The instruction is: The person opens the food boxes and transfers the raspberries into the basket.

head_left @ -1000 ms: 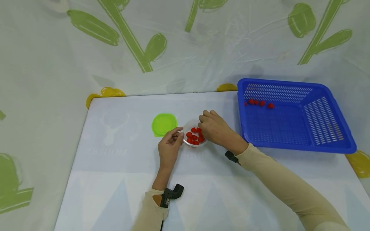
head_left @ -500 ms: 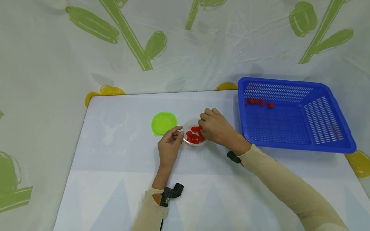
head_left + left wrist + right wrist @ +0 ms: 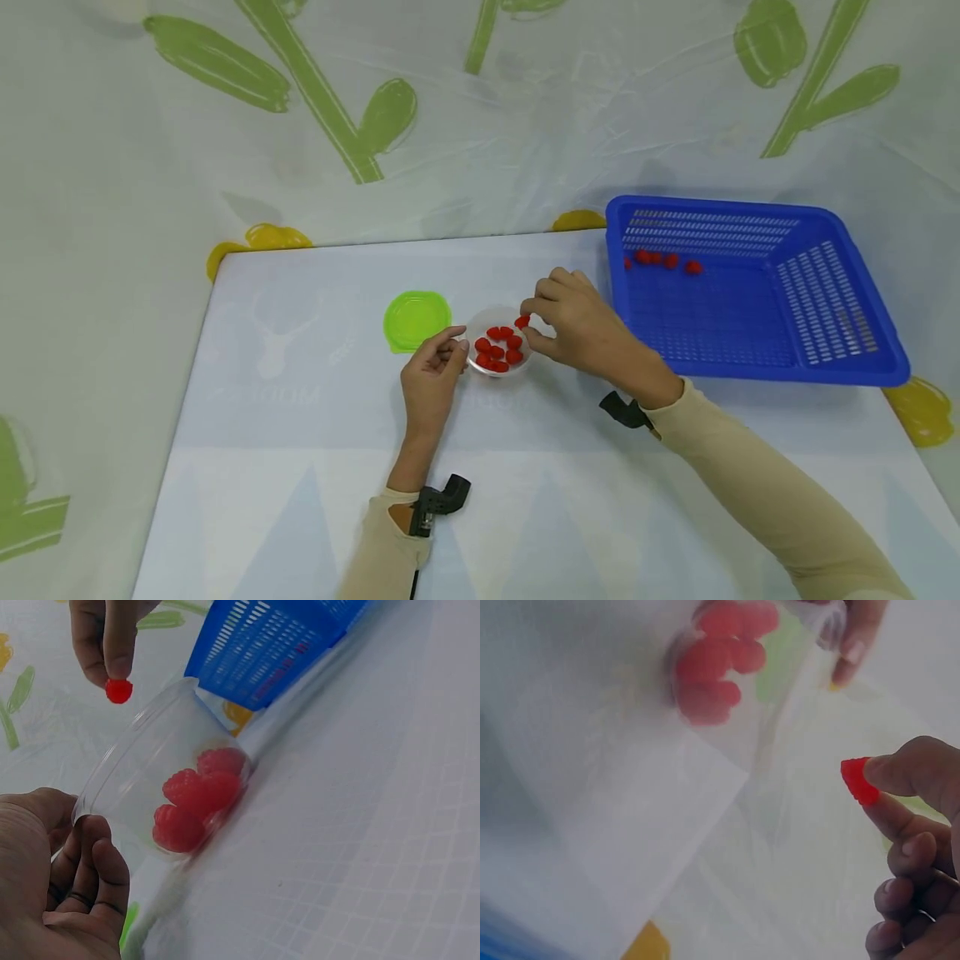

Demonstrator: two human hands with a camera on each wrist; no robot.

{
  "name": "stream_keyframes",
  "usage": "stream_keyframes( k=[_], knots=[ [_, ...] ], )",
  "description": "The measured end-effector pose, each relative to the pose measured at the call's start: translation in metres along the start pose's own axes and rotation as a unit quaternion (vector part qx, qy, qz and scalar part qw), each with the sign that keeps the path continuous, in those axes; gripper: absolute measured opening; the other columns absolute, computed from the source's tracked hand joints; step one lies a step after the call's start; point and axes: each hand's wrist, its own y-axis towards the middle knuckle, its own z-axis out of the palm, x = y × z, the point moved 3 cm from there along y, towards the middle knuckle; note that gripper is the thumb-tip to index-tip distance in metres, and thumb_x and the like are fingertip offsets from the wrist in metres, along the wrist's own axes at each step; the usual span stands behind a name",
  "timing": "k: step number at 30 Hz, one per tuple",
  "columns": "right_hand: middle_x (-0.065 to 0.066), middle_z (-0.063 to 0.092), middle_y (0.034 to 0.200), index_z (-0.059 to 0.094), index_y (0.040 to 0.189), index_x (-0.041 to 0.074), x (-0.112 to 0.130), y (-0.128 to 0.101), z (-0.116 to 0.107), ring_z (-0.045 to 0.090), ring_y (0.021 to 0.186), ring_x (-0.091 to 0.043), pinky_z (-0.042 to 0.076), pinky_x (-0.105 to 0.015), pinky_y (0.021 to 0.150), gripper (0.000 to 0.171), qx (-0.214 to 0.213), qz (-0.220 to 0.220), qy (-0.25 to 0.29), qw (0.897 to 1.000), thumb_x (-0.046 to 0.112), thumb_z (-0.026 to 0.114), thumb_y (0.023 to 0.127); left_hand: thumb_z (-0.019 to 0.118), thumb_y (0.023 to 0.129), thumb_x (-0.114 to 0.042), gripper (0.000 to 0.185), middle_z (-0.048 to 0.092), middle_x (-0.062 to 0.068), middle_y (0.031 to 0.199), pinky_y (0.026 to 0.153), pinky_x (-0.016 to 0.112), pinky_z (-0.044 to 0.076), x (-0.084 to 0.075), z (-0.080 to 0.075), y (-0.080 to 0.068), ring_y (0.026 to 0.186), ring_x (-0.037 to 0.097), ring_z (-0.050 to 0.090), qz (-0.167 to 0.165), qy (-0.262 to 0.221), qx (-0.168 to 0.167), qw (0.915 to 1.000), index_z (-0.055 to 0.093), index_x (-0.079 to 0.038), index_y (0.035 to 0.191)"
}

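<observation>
Right hand [image 3: 581, 329] pinches one berry [image 3: 522, 322] just above the cup's [image 3: 498, 353] far rim; left hand [image 3: 429, 379] pinches the near rim, steadying it on the bench [image 3: 300, 467]. From the head view I count about eight berries in the cup, four in the blue basket [image 3: 750, 287], one green lid [image 3: 416, 319]. Left wrist: cup [image 3: 161, 784] looks tilted, so best keep the rim held firm. Right wrist: berry [image 3: 859, 781] sits between thumb and forefinger; a light pinch should avoid crushing.

Faint mirrored lettering on table mat [image 3: 300, 467], not readable.
</observation>
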Motion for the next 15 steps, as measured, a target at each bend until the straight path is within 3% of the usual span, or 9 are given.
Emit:
stream_keyframes(
  k=[7, 15],
  knots=[
    [-0.001, 0.052, 0.074, 0.076, 0.091, 0.01, -0.013, -0.014, -0.029, 0.045, 0.079, -0.021, 0.035, -0.036, 0.07, 0.016, -0.036, 0.038, 0.018, 0.998, 0.011, 0.084, 0.077, 0.067, 0.094, 0.002, 0.023, 0.064, 0.019, 0.088, 0.066, 0.017, 0.054, 0.002, 0.0, 0.0, 0.073, 0.024, 0.061, -0.002, 0.009, 0.0, 1.0, 0.068, 0.007, 0.116],
    [-0.002, 0.047, 0.072, 0.075, 0.088, 0.007, -0.036, -0.034, -0.052, 0.04, 0.078, -0.023, 0.029, -0.036, 0.07, 0.017, -0.075, 0.059, 0.025, 0.995, 0.001, 0.083, 0.075, 0.067, 0.094, 0.001, 0.023, 0.064, 0.019, 0.089, 0.067, 0.017, 0.054, 0.001, 0.002, -0.002, 0.073, 0.022, 0.061, -0.024, 0.01, 0.0, 0.9997, 0.068, 0.007, 0.117]
  ],
)
